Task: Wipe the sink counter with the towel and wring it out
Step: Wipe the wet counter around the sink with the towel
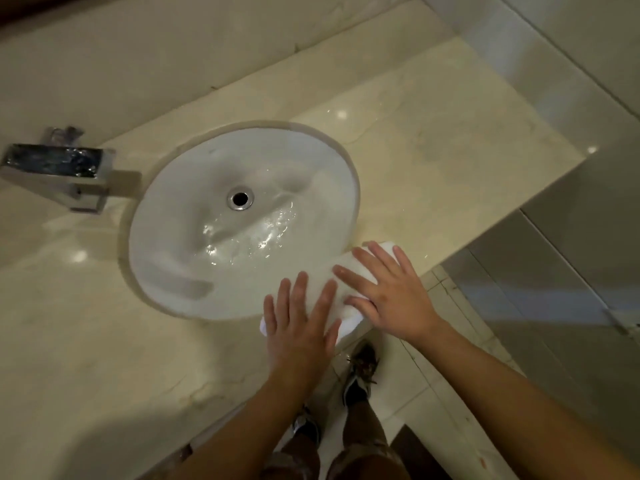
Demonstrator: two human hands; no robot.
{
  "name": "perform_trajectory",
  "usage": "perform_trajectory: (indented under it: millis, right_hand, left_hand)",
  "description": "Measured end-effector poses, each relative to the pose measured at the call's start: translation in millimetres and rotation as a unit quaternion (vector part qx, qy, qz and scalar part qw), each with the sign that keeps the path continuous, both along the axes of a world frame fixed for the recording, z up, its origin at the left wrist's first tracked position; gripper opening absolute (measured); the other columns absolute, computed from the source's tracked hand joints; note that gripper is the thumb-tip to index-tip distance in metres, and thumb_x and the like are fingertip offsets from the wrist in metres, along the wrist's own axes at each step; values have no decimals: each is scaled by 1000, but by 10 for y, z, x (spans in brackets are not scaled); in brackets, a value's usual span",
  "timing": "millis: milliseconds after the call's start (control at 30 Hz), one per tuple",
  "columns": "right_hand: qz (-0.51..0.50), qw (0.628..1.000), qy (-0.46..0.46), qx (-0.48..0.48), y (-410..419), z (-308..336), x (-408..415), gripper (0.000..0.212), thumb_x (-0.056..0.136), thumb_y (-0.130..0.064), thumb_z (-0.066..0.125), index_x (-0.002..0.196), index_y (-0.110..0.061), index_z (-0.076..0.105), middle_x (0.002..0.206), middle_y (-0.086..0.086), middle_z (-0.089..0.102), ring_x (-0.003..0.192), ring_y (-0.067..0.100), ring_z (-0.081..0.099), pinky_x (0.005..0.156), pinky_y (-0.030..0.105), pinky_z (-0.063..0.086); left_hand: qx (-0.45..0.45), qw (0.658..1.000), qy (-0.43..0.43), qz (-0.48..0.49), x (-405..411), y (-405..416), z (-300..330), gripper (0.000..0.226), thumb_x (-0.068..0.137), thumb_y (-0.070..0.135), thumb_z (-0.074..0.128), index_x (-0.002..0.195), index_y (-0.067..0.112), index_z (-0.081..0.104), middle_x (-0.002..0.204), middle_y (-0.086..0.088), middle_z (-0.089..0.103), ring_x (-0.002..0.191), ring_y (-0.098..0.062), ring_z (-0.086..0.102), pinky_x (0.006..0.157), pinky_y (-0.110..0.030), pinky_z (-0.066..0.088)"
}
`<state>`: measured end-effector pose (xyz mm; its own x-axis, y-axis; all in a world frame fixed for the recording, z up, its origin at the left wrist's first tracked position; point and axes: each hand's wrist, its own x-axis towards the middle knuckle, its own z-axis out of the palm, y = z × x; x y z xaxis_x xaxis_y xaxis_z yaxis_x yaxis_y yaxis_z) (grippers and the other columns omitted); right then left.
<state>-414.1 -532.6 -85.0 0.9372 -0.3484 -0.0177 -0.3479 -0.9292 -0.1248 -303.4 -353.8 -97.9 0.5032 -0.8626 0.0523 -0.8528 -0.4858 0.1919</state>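
Left of the sink [242,216] stands the tap [59,171], out of the way of the wiping. At the sink's near rim the left hand [298,327] lies flat with fingers spread on the white towel [349,271], likely to press it against the counter [433,140]. The right hand [391,292], also flat and gripping nothing, pins the towel's right part on the strip beside the sink, so wiping seems underway and wringing not yet begun.

I see both arms reaching forward; left hand [299,327] and right hand [389,291] flat, fingers straight and spread.
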Motion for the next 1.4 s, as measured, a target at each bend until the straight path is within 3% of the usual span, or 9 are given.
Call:
perform_trajectory:
  millis: [233,400,667,833,1033,1167,1400]
  right_hand:
    - [-137,990,16,19,-831,48,-318,55,100,-59,31,149,-37,40,148,8,49,142,32,38,112,57,29]
    - [-240,971,4,19,-794,95,-533,55,101,-57,28,150,-34,39,150,10,47,143,34,35,115,60,25]
    - [-205,978,-28,8,-329,27,-441,52,102,-56,26,150,-37,31,150,11,47,143,34,35,116,57,19]
    - [-197,979,-41,13,-781,-10,-404,52,99,-56,35,147,-38,40,149,10,48,142,34,37,114,57,25]
    - [-236,971,-10,28,-1663,9,-260,55,100,-60,24,150,-40,37,153,10,43,145,35,32,116,59,21]
    - [-259,966,-16,22,-1897,13,-212,57,98,-59,26,150,-38,37,150,11,46,144,35,34,115,59,22]
    - [-236,970,-65,7,-1324,19,-547,53,101,-54,32,150,-36,38,149,12,47,142,34,37,115,56,21]
  left_hand:
    - [-2,996,15,-89,34,-1180,55,67,90,56,49,150,34,28,153,-12,36,139,-37,33,112,-58,30]
    - [-6,984,40,-173,58,-1520,76,67,86,49,63,145,35,36,152,-10,39,139,-35,35,112,-55,29]
    - [-26,989,24,-142,27,-930,-21,61,93,54,46,148,34,31,154,-11,35,142,-34,31,113,-54,27]
    - [-22,992,31,-119,38,-1355,-16,61,91,55,48,146,34,35,151,-11,39,138,-36,35,110,-57,31]
    - [12,990,31,-135,204,-2328,28,63,94,62,34,150,33,26,156,-11,31,143,-35,29,114,-56,25]
    - [17,989,34,-145,273,-2650,23,62,95,60,38,150,32,31,158,-10,29,144,-34,26,115,-56,22]
    - [-39,986,55,-154,-12,-2031,11,58,95,55,49,147,33,35,155,-11,34,143,-34,30,112,-58,29]
